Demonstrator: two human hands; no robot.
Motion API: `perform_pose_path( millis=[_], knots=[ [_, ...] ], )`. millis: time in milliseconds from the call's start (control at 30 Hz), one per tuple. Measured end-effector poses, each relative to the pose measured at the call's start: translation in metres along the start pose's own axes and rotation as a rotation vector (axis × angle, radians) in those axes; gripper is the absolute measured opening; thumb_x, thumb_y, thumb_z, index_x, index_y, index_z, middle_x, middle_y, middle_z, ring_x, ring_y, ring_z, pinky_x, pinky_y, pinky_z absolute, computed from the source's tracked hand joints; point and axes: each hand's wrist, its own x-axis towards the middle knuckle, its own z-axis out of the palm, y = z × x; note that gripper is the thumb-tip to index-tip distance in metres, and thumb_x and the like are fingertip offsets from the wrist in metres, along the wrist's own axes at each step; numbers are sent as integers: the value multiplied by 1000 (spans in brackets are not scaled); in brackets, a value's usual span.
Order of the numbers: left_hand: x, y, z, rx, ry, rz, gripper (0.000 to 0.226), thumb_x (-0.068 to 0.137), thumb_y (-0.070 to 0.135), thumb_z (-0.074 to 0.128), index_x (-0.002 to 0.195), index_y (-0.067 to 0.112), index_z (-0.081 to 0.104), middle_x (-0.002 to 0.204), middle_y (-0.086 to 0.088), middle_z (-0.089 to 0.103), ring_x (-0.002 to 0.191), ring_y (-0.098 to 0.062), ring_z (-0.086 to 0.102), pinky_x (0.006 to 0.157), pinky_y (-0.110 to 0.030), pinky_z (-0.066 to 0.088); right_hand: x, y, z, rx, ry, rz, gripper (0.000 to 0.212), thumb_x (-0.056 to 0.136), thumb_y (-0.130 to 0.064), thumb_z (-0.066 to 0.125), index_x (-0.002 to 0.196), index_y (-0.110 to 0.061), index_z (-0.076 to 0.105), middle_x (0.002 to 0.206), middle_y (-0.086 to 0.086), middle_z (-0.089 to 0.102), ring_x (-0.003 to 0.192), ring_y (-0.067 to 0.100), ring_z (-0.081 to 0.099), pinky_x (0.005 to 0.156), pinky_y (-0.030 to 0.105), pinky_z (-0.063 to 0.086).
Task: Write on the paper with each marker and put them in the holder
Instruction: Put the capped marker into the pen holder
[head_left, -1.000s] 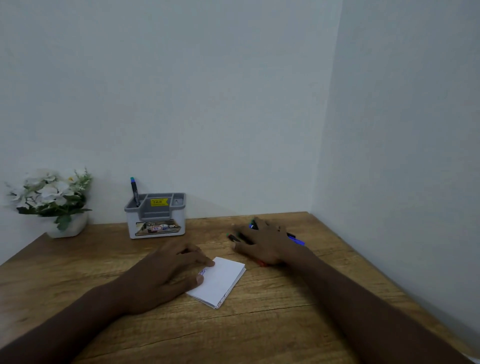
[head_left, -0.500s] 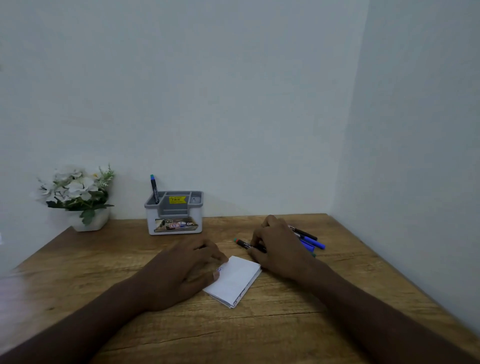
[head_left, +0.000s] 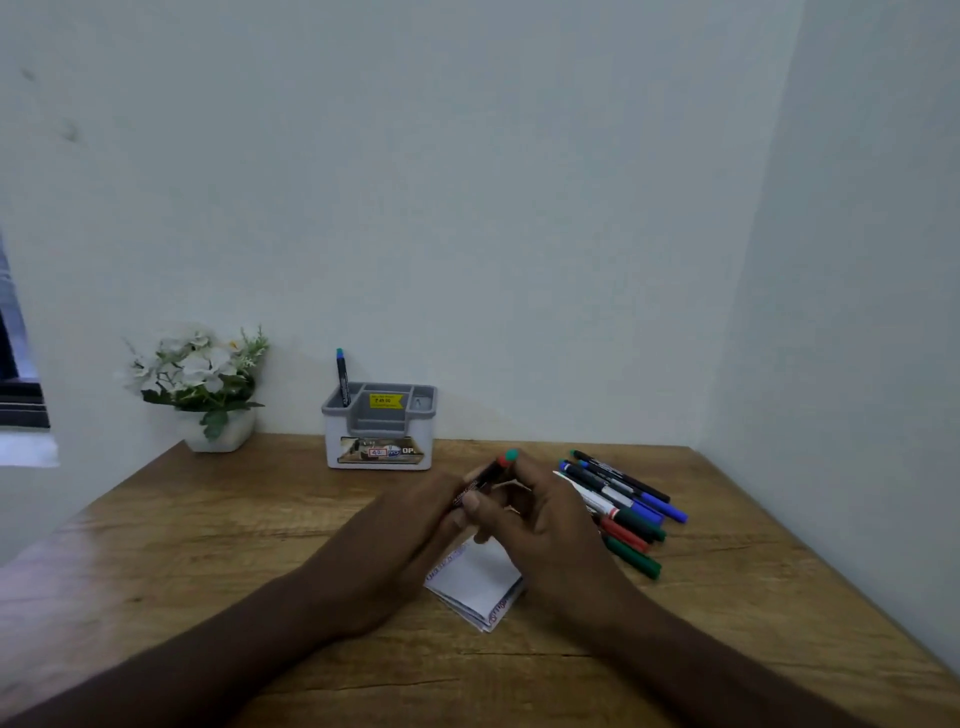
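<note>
A black marker (head_left: 483, 479) with a green end is held up over the table, gripped by both my left hand (head_left: 415, 525) and my right hand (head_left: 540, 525). Below them lies a folded white paper (head_left: 480, 582), partly hidden by the hands. A pile of several markers (head_left: 623, 504), blue, black, red and green, lies just right of my right hand. The grey and white holder (head_left: 379, 426) stands at the back by the wall, with one blue-capped marker (head_left: 342, 376) upright in its left compartment.
A white pot of white flowers (head_left: 200, 387) sits at the back left of the wooden table (head_left: 208, 545). Walls close the table at the back and on the right. A dark window edge (head_left: 15, 384) shows at far left.
My right hand took one marker from the pile and lifted it. My left hand left the paper and rose to grip the same marker. The camera view shifted left.
</note>
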Motion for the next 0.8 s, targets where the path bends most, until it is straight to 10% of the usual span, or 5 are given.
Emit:
perform_pose_path(
  millis=[200,400,800],
  knots=[
    [4,-5,5,3,1,-62,35,111,40,34,142,39,48,104,27,57,97,4,56,76,-12,41,5,10,2,-11,101,94,10,97,-35,72,105,-30,75,95,-2,79,75,11,71,78,39,61],
    [1,-9,10,-74,39,-79,31,110,52,24,97,43,52,88,21,60,85,-8,60,72,-22,44,6,12,6,142,85,126,11,102,-24,67,110,-21,73,97,11,73,77,12,65,77,35,60],
    [9,-10,16,33,90,-88,35,109,58,21,114,44,53,92,20,63,87,-3,61,74,-36,53,9,17,4,287,28,160,14,105,-22,61,111,-13,70,95,15,73,77,16,63,74,30,59]
  ],
)
